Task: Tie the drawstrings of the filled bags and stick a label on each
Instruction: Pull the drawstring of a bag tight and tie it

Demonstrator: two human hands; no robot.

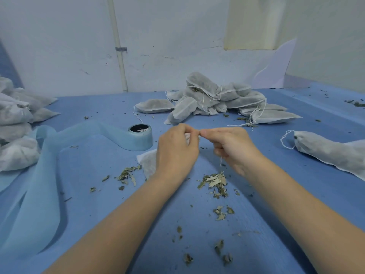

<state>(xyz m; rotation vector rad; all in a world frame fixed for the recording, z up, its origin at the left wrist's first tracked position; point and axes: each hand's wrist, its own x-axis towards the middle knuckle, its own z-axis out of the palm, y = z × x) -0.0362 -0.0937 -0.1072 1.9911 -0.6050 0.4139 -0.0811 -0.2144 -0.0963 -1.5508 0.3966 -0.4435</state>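
Both hands met above the middle of the blue desk, fingertips nearly touching. The left hand was curled over the neck of a white bag, which lay on the desk mostly hidden beneath that hand and wrist, only its lower left corner showing. The right hand had its thumb and forefinger pinched together at the point where the hands met, and a thin white drawstring hung down from under its curled fingers; the left hand's fingers appeared to pinch the same string, though the string between the fingertips was too small to make out clearly. Loose dried leaves lay scattered on the desk just below the hands and further toward the viewer. To the left of the hands stood a roll of pale blue label tape, its long strip unwound and trailing across the desk to the left front edge. Behind the hands, near the wall, sat a pile of filled bags with their strings loose. Another filled bag lay alone at the right, its string looped at the open end. A stack of bags occupied the far left edge.
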